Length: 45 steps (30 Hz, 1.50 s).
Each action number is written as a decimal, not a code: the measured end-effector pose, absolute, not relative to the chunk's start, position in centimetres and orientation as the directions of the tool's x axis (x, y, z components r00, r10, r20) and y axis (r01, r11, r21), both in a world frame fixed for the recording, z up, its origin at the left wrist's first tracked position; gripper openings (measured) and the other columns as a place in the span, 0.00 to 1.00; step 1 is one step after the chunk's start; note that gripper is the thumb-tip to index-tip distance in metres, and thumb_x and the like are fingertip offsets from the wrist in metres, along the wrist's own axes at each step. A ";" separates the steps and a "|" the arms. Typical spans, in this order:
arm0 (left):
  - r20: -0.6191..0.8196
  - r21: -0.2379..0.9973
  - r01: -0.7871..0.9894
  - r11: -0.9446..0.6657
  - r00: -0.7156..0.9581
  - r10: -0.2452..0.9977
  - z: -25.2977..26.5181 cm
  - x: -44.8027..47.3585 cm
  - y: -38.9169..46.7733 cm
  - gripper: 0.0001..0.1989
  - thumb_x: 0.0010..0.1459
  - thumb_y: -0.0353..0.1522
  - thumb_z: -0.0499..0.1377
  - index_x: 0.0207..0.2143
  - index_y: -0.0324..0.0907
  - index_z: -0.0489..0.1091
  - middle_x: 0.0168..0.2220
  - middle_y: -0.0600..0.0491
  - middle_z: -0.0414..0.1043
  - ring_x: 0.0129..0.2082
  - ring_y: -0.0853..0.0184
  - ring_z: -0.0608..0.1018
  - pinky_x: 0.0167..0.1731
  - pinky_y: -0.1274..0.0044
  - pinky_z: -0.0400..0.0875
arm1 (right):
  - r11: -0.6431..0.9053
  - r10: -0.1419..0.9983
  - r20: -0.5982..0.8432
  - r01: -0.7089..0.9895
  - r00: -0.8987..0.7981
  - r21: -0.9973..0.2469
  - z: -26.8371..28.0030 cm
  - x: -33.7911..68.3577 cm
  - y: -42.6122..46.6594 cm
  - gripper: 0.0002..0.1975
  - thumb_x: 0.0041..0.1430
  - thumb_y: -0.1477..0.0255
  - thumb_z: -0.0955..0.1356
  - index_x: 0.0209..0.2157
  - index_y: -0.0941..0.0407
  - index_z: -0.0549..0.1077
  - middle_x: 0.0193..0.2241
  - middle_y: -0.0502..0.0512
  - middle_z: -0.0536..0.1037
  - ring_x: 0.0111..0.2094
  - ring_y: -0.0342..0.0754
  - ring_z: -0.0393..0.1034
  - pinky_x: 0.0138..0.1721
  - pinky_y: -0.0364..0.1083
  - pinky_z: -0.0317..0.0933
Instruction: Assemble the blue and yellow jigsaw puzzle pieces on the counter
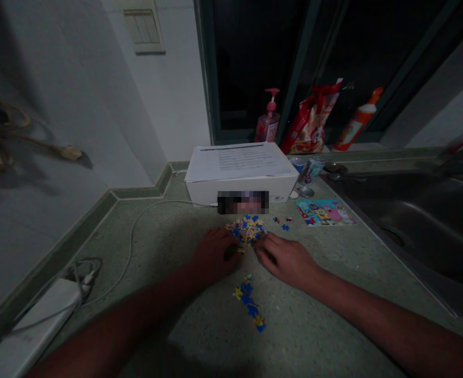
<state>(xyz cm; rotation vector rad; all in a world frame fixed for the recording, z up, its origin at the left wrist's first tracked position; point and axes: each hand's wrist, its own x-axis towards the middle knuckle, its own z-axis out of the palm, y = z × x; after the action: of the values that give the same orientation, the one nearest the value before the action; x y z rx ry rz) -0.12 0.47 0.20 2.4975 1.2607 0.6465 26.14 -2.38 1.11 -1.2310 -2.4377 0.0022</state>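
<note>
A heap of small jigsaw pieces (247,227) in blue, yellow and pink lies on the speckled green countertop (168,273). At its left edge is my left hand (216,254), with thumb and forefinger curled together at a small yellow jigsaw piece (241,251). My right hand (288,260) rests at the heap's right side, fingers bent, their tips touching its edge, the thumb held apart. Nearer to me, between my forearms, several joined pieces form a crooked blue and yellow strip (250,304). Some loose pieces (285,227) lie right of the heap.
Behind the heap stands a white box (239,184) with a printed sheet (239,160) on top. A colourful cartoon picture card (326,212) lies right, beside the metal sink (412,210). Cans (312,170) stand behind it. A white cable (131,236) and power strip (38,325) lie left.
</note>
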 end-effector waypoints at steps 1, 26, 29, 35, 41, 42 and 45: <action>0.261 0.437 0.689 -0.578 0.518 0.815 0.3 -0.1 0.5 0.08 0.62 0.32 0.70 0.44 0.49 0.80 0.46 0.50 0.81 0.51 0.53 0.82 0.57 0.59 0.77 | 0.618 0.768 0.354 0.764 -0.534 -0.188 1.1 26.1 -2.4 0.12 0.75 0.72 0.63 0.43 0.53 0.79 0.36 0.56 0.84 0.36 0.50 0.81 0.34 0.46 0.69; 0.261 0.713 0.453 -0.535 0.536 0.803 1.0 0.0 -0.2 0.02 0.62 0.31 0.66 0.37 0.46 0.79 0.37 0.53 0.83 0.38 0.63 0.83 0.44 0.70 0.80 | 0.731 0.677 0.398 0.630 -0.620 -0.262 1.2 25.1 -3.0 0.07 0.75 0.69 0.69 0.50 0.51 0.79 0.45 0.58 0.85 0.42 0.53 0.83 0.38 0.49 0.75; 0.240 0.750 0.431 -0.502 0.531 0.813 1.0 0.0 -0.3 0.01 0.63 0.33 0.66 0.37 0.47 0.78 0.38 0.54 0.83 0.38 0.63 0.83 0.44 0.69 0.80 | 0.744 0.660 0.414 0.623 -0.626 -0.243 1.2 25.2 -2.9 0.07 0.75 0.68 0.69 0.49 0.51 0.79 0.44 0.58 0.85 0.40 0.53 0.83 0.36 0.49 0.75; 0.229 0.758 0.434 -0.487 0.522 0.822 1.2 -0.1 -0.4 0.02 0.63 0.34 0.66 0.38 0.46 0.79 0.40 0.53 0.84 0.40 0.62 0.84 0.47 0.68 0.80 | 0.776 0.616 0.445 0.598 -0.650 -0.201 1.4 25.4 -2.8 0.10 0.76 0.68 0.67 0.52 0.50 0.80 0.45 0.59 0.85 0.41 0.54 0.83 0.37 0.50 0.76; 0.218 0.754 0.442 -0.485 0.527 0.821 1.3 -0.2 -0.4 0.02 0.62 0.33 0.67 0.38 0.46 0.79 0.39 0.53 0.84 0.39 0.62 0.84 0.44 0.70 0.80 | 0.789 0.593 0.454 0.593 -0.665 -0.163 2.0 25.5 -2.9 0.10 0.76 0.70 0.67 0.51 0.50 0.81 0.44 0.58 0.85 0.41 0.53 0.83 0.37 0.50 0.75; 0.220 0.750 0.445 -0.490 0.530 0.819 1.2 -0.1 -0.4 0.02 0.63 0.33 0.67 0.38 0.46 0.79 0.39 0.53 0.84 0.39 0.62 0.84 0.44 0.70 0.80 | 0.791 0.588 0.459 0.593 -0.666 -0.153 2.0 25.5 -2.9 0.10 0.77 0.69 0.67 0.51 0.50 0.81 0.44 0.58 0.85 0.40 0.53 0.83 0.37 0.49 0.75; 0.243 0.730 0.451 -0.513 0.530 0.812 1.1 -0.1 -0.5 0.02 0.63 0.30 0.67 0.38 0.47 0.79 0.39 0.53 0.84 0.39 0.62 0.85 0.44 0.70 0.81 | 0.790 0.585 0.461 0.597 -0.667 -0.139 1.8 25.5 -2.9 0.10 0.77 0.68 0.66 0.50 0.51 0.81 0.43 0.58 0.86 0.40 0.53 0.83 0.37 0.50 0.75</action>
<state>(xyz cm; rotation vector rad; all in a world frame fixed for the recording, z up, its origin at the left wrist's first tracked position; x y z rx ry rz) -0.10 -0.45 1.11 2.1652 1.0198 0.7762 25.48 -2.88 1.78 -0.8824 -2.4881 -0.0319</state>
